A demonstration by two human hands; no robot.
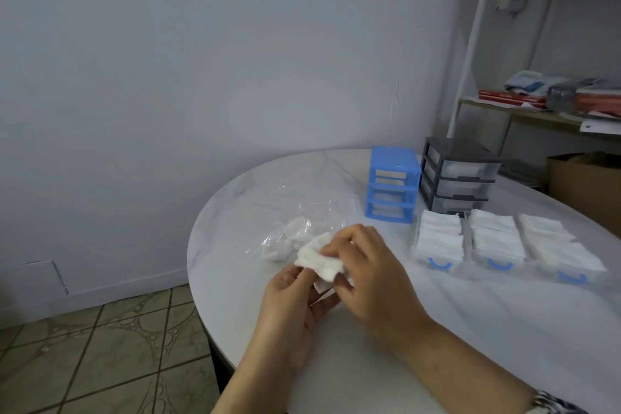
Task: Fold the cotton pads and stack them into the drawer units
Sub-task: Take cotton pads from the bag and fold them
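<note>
Two bare hands — left hand [295, 292] and right hand [366, 265] — pinch one white square cotton pad [321, 260] above the white marble-look table [470, 329], left of three pad-filled clear drawers [497, 242] — blue drawer frame [393, 183] behind.

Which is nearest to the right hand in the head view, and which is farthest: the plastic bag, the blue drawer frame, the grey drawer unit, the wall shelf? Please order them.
From the right hand, which holds the cotton pad:
1. Plastic bag, on the table just to its left.
2. Blue drawer frame, behind it on the table.
3. Grey drawer unit, right of the blue one.
4. Wall shelf, beyond the table.
</note>
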